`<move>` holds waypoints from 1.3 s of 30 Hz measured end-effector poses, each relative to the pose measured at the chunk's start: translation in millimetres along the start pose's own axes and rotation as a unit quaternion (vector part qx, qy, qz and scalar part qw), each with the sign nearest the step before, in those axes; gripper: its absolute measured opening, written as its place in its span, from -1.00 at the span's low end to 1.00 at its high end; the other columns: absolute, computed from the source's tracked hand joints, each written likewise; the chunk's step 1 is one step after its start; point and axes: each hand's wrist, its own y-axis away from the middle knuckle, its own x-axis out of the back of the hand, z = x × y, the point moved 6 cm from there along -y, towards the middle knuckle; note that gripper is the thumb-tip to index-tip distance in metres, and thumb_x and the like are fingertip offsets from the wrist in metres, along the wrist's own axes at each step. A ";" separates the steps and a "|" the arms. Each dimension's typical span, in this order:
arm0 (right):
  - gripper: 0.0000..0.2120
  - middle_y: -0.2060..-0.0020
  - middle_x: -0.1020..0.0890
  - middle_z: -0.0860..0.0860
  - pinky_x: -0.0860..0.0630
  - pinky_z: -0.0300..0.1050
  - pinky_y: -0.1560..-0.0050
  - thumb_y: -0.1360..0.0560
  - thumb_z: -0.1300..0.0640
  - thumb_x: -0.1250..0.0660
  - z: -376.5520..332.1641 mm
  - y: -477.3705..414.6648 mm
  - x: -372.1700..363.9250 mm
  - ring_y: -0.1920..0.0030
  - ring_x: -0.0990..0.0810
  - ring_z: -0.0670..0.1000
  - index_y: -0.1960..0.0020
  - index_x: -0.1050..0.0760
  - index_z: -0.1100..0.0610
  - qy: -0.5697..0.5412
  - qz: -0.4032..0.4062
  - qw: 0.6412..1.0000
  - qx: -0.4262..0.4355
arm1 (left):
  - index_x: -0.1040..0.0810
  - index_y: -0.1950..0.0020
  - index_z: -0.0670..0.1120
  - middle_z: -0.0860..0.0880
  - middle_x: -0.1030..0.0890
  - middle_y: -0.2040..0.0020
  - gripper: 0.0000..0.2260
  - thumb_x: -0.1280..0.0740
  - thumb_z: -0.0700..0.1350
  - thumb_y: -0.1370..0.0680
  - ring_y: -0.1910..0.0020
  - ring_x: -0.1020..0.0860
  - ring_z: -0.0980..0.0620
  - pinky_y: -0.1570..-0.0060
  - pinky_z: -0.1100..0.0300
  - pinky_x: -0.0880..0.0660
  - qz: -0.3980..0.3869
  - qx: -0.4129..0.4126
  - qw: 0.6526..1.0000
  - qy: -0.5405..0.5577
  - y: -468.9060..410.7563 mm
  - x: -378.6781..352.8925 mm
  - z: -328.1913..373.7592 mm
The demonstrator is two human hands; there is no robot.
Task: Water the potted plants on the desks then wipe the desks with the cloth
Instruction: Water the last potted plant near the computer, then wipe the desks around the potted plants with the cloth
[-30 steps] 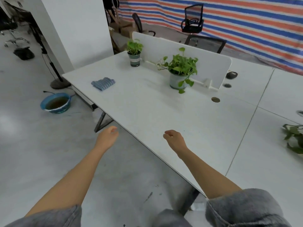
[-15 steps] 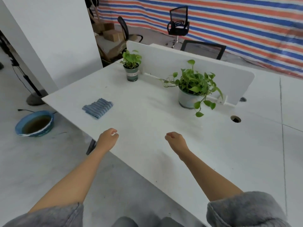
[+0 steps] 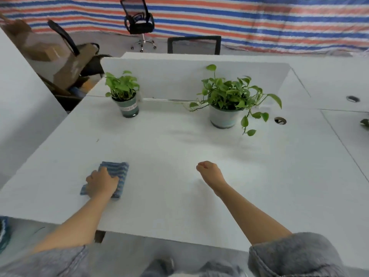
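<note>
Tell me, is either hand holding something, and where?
The left hand lies on the blue cloth, covering its near part; a true grip cannot be told. The right hand is an empty fist.

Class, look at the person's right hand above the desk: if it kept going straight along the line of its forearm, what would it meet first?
The right hand, a loose fist, points up and left across the bare desk. The way looks free until the white divider panel, roughly between the two potted plants, though depth is uncertain.
</note>
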 end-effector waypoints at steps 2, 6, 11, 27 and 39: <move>-0.65 -0.15 -0.53 0.05 -0.34 -0.18 -0.03 -0.52 0.12 -0.18 -3.4 3.5 -12.5 -0.07 -0.45 0.02 -0.26 -0.45 0.20 -0.013 0.016 1.000 -0.009 | -0.31 -0.37 -0.17 -0.26 -0.37 -0.32 -0.54 -0.24 0.02 -0.54 -0.31 -0.31 -0.27 -0.26 -0.21 -0.32 -0.039 0.005 0.999 -0.008 -18.6 -1.6 -8.0; -0.77 0.10 -0.50 0.02 -0.33 -0.18 0.13 -0.51 0.16 -0.18 -3.3 8.7 -18.9 0.10 -0.42 0.02 -0.07 -0.50 0.24 -0.037 0.064 0.997 -0.033 | -0.47 -0.20 -0.18 -0.26 -0.41 -0.24 -0.69 -0.18 -0.01 -0.57 -0.22 -0.37 -0.27 -0.20 -0.13 -0.39 -0.050 -0.027 0.998 -0.032 -45.1 -7.0 -12.2; -0.85 0.21 -0.38 0.05 -0.23 -0.17 0.17 -0.48 0.20 -0.16 -4.9 10.2 -22.9 0.19 -0.30 0.00 0.15 -0.42 0.28 -0.055 0.101 0.992 -0.044 | -0.52 -0.19 -0.15 -0.21 -0.42 -0.24 -0.73 -0.13 -0.11 -0.59 -0.22 -0.40 -0.23 -0.16 -0.04 -0.39 -0.052 -0.073 0.993 -0.077 -58.1 -5.3 -11.3; -0.55 -0.29 -0.43 0.06 -0.37 -0.16 -0.18 -0.50 0.05 -0.27 -57.2 17.3 -92.1 -0.22 -0.44 0.02 -0.37 -0.31 0.05 0.037 -0.025 0.997 0.056 | -0.27 0.21 -0.08 -0.06 -0.55 0.08 -0.78 -0.02 -0.19 -0.63 0.05 -0.52 -0.02 -0.02 0.08 -0.43 -0.145 -0.328 0.898 0.257 10.4 60.8 82.9; -0.73 0.23 -0.55 0.06 -0.38 -0.27 0.31 -0.45 0.24 -0.26 -89.7 34.1 -60.6 0.23 -0.47 -0.01 -0.14 -0.53 0.14 0.085 0.107 0.981 0.141 | -0.32 0.20 -0.03 -0.01 -0.56 0.09 -0.78 -0.05 -0.20 -0.63 0.12 -0.48 0.04 0.06 0.18 -0.43 -0.192 -0.434 0.812 0.340 24.6 103.9 117.6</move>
